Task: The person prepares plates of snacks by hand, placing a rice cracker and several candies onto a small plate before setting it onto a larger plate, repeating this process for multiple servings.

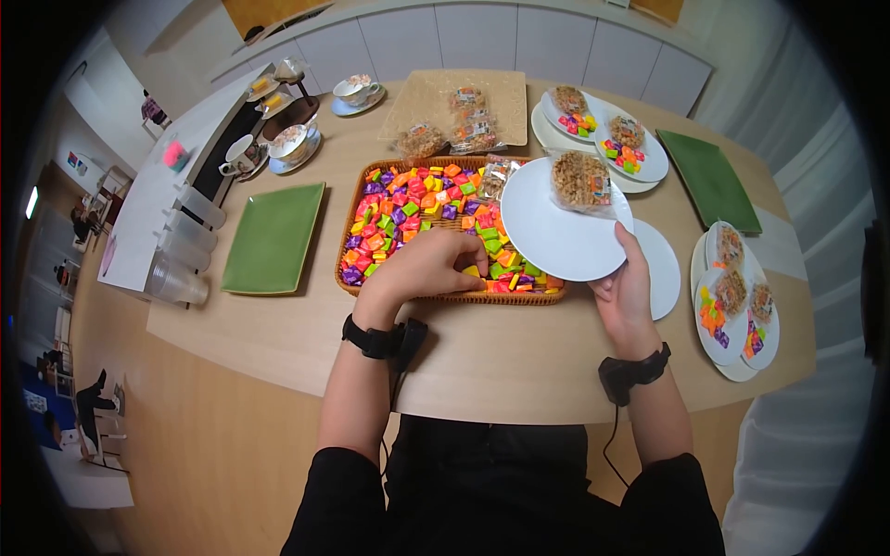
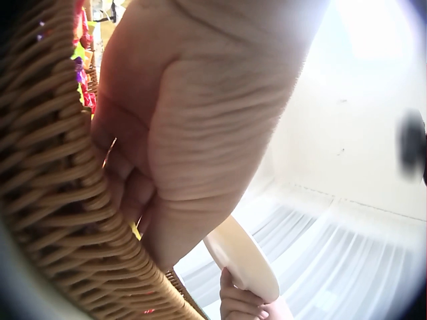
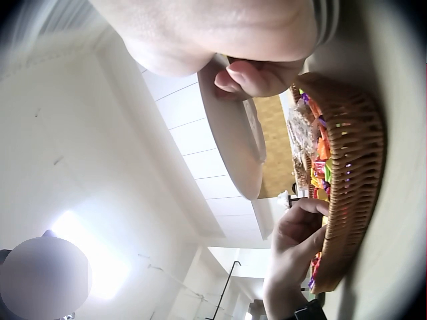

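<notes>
In the head view, the left hand (image 1: 428, 264) reaches into the wicker basket (image 1: 514, 298) on the bench (image 1: 482, 361), fingers bent among the wrapped candies (image 1: 408, 199); whether its grip pinches one, I cannot tell; the right hand's (image 1: 627, 289) grip clasps the rim of a white plate (image 1: 553, 232), held above the basket's right end and bearing a wrapped snack (image 1: 582, 179); in the left wrist view, the left hand bends over the basket's wall, a yellow bit (image 2: 137, 231) beside its fingers; in the right wrist view, the plate's underside shows; the left hand is at the basket beyond.
</notes>
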Demonstrator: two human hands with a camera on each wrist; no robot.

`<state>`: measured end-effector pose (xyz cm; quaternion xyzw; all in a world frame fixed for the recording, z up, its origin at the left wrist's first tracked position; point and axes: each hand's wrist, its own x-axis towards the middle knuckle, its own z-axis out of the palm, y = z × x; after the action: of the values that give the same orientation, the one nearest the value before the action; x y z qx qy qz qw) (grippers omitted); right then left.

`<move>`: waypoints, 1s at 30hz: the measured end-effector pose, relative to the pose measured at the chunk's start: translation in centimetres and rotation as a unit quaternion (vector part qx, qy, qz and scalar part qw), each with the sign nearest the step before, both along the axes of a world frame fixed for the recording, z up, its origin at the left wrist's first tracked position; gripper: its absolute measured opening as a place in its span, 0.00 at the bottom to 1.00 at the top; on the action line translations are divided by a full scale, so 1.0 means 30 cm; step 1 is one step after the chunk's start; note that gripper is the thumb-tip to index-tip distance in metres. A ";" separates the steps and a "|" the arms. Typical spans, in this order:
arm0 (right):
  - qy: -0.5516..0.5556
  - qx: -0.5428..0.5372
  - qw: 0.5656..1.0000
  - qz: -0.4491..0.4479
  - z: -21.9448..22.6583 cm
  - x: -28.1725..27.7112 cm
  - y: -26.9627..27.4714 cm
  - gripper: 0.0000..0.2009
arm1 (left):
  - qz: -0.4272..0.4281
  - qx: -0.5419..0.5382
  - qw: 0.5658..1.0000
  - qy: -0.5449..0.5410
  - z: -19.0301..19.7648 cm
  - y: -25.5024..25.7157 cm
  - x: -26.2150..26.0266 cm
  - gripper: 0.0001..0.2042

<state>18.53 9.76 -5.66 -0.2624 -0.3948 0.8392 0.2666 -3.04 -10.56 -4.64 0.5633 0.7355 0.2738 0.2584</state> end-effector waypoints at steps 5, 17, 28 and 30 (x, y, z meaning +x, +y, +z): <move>0.001 0.005 1.000 0.005 0.019 -0.005 -0.008 0.15 | 0.000 -0.023 1.000 0.007 0.004 0.003 -0.006 0.11; 0.006 0.004 1.000 0.003 0.003 0.001 0.001 0.15 | 0.036 0.021 0.994 -0.097 -0.007 0.014 0.000 0.09; 0.003 0.001 1.000 0.000 0.002 0.004 -0.001 0.15 | 0.067 0.115 0.988 0.074 -0.050 0.022 0.002 0.22; 0.003 0.004 1.000 0.012 0.004 0.002 0.001 0.15 | 0.057 0.110 0.991 0.050 -0.032 0.020 0.017 0.22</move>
<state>18.59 9.79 -5.53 -0.2540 -0.4004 0.8416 0.2586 -2.53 -9.97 -5.59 0.5584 0.7440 0.3385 0.1418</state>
